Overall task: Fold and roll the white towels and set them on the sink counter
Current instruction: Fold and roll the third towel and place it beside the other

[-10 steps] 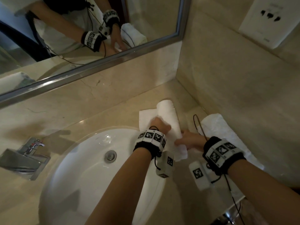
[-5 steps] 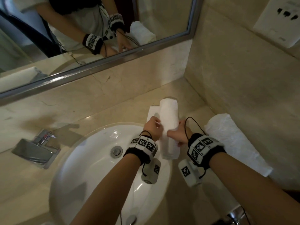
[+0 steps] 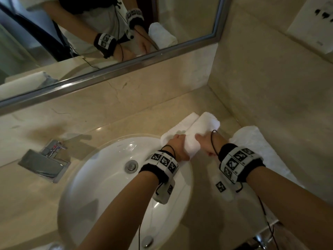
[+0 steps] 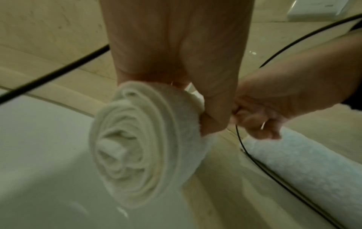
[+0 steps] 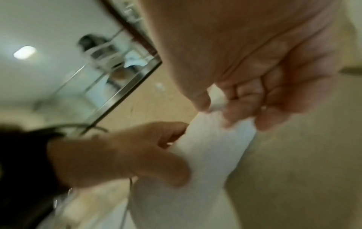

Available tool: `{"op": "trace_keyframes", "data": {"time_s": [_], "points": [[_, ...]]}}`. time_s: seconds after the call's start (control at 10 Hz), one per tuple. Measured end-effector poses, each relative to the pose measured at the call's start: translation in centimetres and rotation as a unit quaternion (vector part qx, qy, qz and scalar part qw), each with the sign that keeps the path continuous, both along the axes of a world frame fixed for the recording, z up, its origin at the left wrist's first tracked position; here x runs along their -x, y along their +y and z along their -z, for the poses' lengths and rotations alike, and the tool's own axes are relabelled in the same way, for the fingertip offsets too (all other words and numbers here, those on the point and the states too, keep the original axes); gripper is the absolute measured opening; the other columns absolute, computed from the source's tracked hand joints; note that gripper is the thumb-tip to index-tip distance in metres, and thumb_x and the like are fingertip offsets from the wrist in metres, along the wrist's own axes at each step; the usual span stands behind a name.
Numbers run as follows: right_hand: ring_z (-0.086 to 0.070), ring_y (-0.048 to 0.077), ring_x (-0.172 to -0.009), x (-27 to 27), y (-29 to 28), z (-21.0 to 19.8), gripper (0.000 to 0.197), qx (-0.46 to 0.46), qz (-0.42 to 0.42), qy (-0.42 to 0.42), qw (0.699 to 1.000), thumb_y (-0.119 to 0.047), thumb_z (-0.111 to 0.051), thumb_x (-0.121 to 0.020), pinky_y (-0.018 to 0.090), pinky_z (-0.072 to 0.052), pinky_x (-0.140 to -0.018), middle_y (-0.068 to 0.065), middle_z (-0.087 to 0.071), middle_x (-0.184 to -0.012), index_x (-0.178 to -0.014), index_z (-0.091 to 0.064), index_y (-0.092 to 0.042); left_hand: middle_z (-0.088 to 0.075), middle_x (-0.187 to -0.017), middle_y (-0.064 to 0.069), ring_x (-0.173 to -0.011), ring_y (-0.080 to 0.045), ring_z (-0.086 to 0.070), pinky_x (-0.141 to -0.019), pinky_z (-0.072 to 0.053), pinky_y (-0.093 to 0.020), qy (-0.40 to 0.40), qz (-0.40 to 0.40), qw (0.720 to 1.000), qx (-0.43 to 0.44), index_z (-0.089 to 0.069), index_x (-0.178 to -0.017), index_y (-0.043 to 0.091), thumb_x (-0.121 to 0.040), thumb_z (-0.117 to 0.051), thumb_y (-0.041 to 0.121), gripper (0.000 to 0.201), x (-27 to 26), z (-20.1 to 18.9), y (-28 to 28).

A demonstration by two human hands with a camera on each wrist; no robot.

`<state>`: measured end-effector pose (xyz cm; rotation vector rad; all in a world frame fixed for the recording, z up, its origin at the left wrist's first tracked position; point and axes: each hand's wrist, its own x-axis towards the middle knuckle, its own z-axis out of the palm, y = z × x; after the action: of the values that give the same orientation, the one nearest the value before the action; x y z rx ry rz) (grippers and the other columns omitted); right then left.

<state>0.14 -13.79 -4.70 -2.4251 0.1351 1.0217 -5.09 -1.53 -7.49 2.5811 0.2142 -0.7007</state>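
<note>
Left hand (image 3: 177, 147) and right hand (image 3: 207, 144) both curled around a half-rolled white towel (image 3: 201, 127) on the beige tabletop (image 3: 100, 134) by the sink (image 3: 100, 174), unrolled flap lying flat toward the mirror, second rolled towel (image 3: 259, 150) just right against the wall.

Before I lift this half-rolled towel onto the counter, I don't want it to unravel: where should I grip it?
Probably around the middle of the rolled towel, from above, with both hands: the left hand and right hand already flank it. Its spiral end looks loosely wound, and a flat tail lies unrolled, so pin that.
</note>
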Motion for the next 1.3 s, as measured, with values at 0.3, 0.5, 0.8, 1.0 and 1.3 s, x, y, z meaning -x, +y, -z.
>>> {"op": "trace_keyframes", "data": {"time_s": [0.3,0.5,0.8,1.0,1.3], "points": [[-0.047,0.025,-0.121,-2.2,-1.5,0.2,0.054,0.005,-0.26,-0.174,0.95,-0.027,-0.067,-0.078,0.031,-0.037,-0.099,0.005,-0.05,-0.124,-0.129,-0.049,-0.023,-0.03,-0.148,0.0,-0.133,-0.027,-0.031,-0.111,-0.021,-0.046,-0.033,0.067,0.992,-0.104,-0.022,-0.146,0.03,-0.085,-0.052,0.022,0.068,-1.2,-0.5,1.0],[-0.028,0.028,-0.135,-2.4,-2.7,0.8,0.082,0.164,-0.372,-0.154,0.9,-0.034,-0.063,-0.079,0.04,-0.028,-0.108,0.002,-0.025,-0.148,-0.146,-0.016,-0.034,-0.031,-0.145,-0.005,-0.133,-0.027,-0.029,-0.11,-0.028,-0.044,-0.13,-0.21,0.969,0.017,-0.026,-0.143,0.021,-0.076,-0.063,0.027,0.077,0.9,0.2,2.4],[-0.032,0.026,-0.137,-4.9,-1.4,1.6,0.074,0.138,-0.302,-0.09,0.939,-0.031,-0.055,-0.085,0.039,-0.031,-0.112,0.003,-0.027,-0.152,-0.148,-0.016,-0.028,-0.062,-0.113,-0.01,-0.102,-0.021,-0.059,-0.087,-0.046,-0.027,-0.235,-0.389,0.863,0.22,-0.054,-0.115,0.006,-0.086,-0.062,0.012,0.031,2.4,1.5,4.8],[-0.043,0.032,-0.129,-5.2,-1.3,2.0,0.066,0.105,-0.251,-0.112,0.956,-0.017,-0.056,-0.082,0.04,-0.036,-0.105,0.012,-0.043,-0.141,-0.143,-0.031,-0.02,-0.069,-0.099,-0.011,-0.086,-0.019,-0.06,-0.084,-0.049,-0.029,-0.289,-0.427,0.838,0.177,-0.065,-0.102,0.005,-0.087,-0.062,0.02,0.022,0.3,0.4,4.3],[-0.046,0.027,-0.127,-6.0,-0.2,2.2,0.052,0.181,-0.26,-0.074,0.946,-0.022,-0.054,-0.09,0.033,-0.038,-0.102,0.008,-0.046,-0.139,-0.139,-0.04,-0.013,-0.067,-0.109,-0.013,-0.103,-0.027,-0.06,-0.084,-0.045,-0.029,-0.155,-0.434,0.876,0.143,-0.067,-0.107,0.007,-0.091,-0.052,0.021,0.026,-2.8,-0.4,5.3]]}}
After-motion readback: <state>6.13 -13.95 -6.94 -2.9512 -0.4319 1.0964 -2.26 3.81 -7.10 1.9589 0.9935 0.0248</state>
